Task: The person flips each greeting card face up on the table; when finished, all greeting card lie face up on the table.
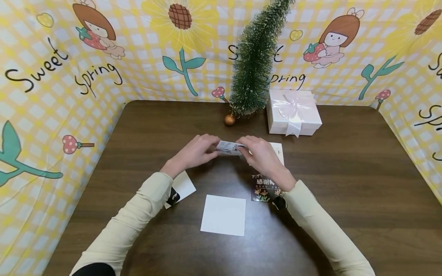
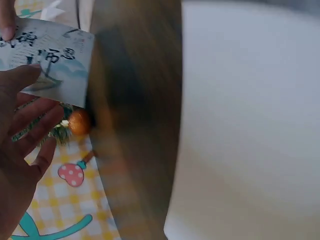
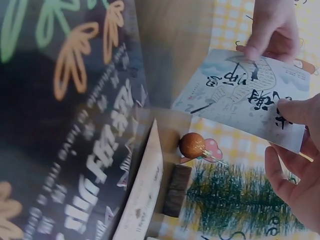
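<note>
Maybe the card [image 1: 228, 148], in the middle of the head view, could bend if squeezed hard. The left hand [image 1: 197, 151] and right hand [image 1: 259, 154] each pinch one end; a loose pinch could drop it onto the table [image 1: 348, 168].

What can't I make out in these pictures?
Head view: part of the pale card, hidden by the right hand.
Head view: part of the left white card, behind the left sleeve.
Head view: tree, top edge cuts off its tip.
Left wrist view: one side of the held card, past the left edge.
Right wrist view: some small lettering on the dark card, blurred.
</note>
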`<action>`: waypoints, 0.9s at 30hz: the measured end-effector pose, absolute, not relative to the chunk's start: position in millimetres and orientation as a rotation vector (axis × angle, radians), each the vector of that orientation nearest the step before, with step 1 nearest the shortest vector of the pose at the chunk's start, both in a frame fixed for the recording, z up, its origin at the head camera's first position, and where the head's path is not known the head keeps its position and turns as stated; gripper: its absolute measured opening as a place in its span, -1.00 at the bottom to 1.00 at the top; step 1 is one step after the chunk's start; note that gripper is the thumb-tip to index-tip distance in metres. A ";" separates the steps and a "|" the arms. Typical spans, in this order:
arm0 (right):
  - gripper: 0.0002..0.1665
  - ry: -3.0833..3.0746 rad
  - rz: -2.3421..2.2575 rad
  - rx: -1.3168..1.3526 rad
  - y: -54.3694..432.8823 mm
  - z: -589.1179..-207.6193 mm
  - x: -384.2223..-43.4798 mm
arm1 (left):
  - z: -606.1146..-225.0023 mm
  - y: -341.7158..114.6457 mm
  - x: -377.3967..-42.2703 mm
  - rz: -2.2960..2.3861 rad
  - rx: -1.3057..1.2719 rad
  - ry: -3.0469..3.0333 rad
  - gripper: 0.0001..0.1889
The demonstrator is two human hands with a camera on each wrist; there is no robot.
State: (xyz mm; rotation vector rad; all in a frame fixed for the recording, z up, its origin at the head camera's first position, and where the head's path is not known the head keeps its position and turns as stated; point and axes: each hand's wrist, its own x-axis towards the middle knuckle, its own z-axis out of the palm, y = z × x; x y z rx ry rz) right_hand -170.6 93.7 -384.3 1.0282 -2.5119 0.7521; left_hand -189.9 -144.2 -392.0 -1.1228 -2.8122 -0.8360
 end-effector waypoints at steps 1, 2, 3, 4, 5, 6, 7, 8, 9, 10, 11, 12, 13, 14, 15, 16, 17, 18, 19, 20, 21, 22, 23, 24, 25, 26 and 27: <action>-0.90 -2.509 0.744 1.036 93.8 -383.4 -170.6 | -390.7 -143.2 -188.8 -0.901 -1.112 -2.798 -0.78; -0.91 -2.502 0.732 1.048 93.8 -382.2 -170.7 | -388.8 -141.7 -187.6 -0.971 -1.102 -2.776 -0.77; -0.91 -2.494 0.721 1.059 93.7 -380.5 -170.6 | -386.4 -140.1 -186.3 -1.037 -1.096 -2.752 -0.77; -0.91 -2.487 0.714 1.065 93.6 -379.3 -171.0 | -383.7 -138.2 -184.7 -1.092 -1.090 -2.724 -0.78; -0.90 -2.481 0.722 1.067 93.5 -377.7 -170.9 | -381.9 -136.6 -183.5 -1.132 -1.086 -2.698 -0.81; -0.88 -2.478 0.748 1.066 93.6 -376.5 -171.1 | -379.9 -135.1 -182.5 -1.160 -1.078 -2.674 -0.84; -0.83 -2.475 0.785 1.058 93.9 -375.9 -171.3 | -378.7 -133.9 -181.7 -1.181 -1.070 -2.653 -0.87; -0.77 -2.477 0.836 1.040 94.5 -375.8 -171.5 | -376.9 -132.8 -180.6 -1.203 -1.061 -2.634 -0.89; -0.70 -2.480 0.905 1.016 95.3 -376.2 -171.6 | -376.2 -132.2 -179.9 -1.219 -1.045 -2.620 -0.91; -0.63 -2.487 0.981 0.985 96.2 -377.0 -171.6 | -375.6 -131.8 -179.4 -1.241 -1.025 -2.607 -0.92; -0.56 -2.498 1.058 0.949 97.3 -378.7 -171.7 | -375.5 -131.7 -179.0 -1.267 -0.997 -2.596 -0.93; -0.52 -2.508 1.126 0.913 98.3 -380.8 -172.1 | -375.1 -131.6 -178.6 -1.301 -0.970 -2.583 -0.93; -0.52 -2.519 1.180 0.873 99.2 -382.8 -172.2 | -375.2 -131.7 -178.4 -1.335 -0.944 -2.569 -0.93; -0.55 -2.531 1.233 0.837 100.0 -384.6 -172.2 | -375.1 -131.8 -178.2 -1.371 -0.917 -2.559 -0.93; -0.60 -2.539 1.274 0.811 100.6 -385.9 -172.2 | -375.3 -132.1 -178.4 -1.403 -0.893 -2.549 -0.92; -0.65 -2.550 1.301 0.789 101.2 -387.1 -172.3 | -375.1 -132.5 -178.4 -1.433 -0.874 -2.541 -0.92; -0.71 -2.556 1.316 0.783 101.6 -387.8 -172.3 | -374.9 -132.9 -178.6 -1.453 -0.858 -2.541 -0.91; -0.76 -2.560 1.316 0.788 101.9 -387.4 -172.3 | -374.4 -133.4 -178.7 -1.472 -0.849 -2.545 -0.90; -0.82 -2.567 1.308 0.796 102.4 -386.4 -172.3 | -374.1 -134.1 -178.8 -1.478 -0.835 -2.554 -0.87; -0.85 -2.572 1.286 0.816 102.9 -385.2 -172.5 | -374.0 -135.0 -179.2 -1.475 -0.821 -2.566 -0.84; -0.87 -2.580 1.247 0.839 103.4 -383.6 -172.7 | -373.4 -135.9 -179.5 -1.461 -0.813 -2.576 -0.80; -0.88 -2.590 1.198 0.868 104.0 -381.7 -172.8 | -373.2 -136.5 -180.1 -1.445 -0.811 -2.584 -0.75; -0.88 -2.603 1.137 0.896 104.5 -379.2 -172.9 | -372.7 -137.2 -180.6 -1.428 -0.818 -2.592 -0.71; -0.87 -2.618 1.068 0.921 104.9 -376.7 -173.1 | -371.9 -137.6 -180.8 -1.403 -0.834 -2.596 -0.68; -0.86 -2.632 1.002 0.946 105.1 -374.2 -173.1 | -371.0 -137.7 -181.1 -1.369 -0.861 -2.597 -0.67; -0.86 -2.647 0.938 0.970 105.3 -371.8 -173.0 | -370.2 -137.4 -181.6 -1.330 -0.897 -2.598 -0.69; -0.86 -2.660 0.887 0.993 105.1 -369.6 -172.9 | -369.1 -137.0 -181.4 -1.296 -0.938 -2.600 -0.72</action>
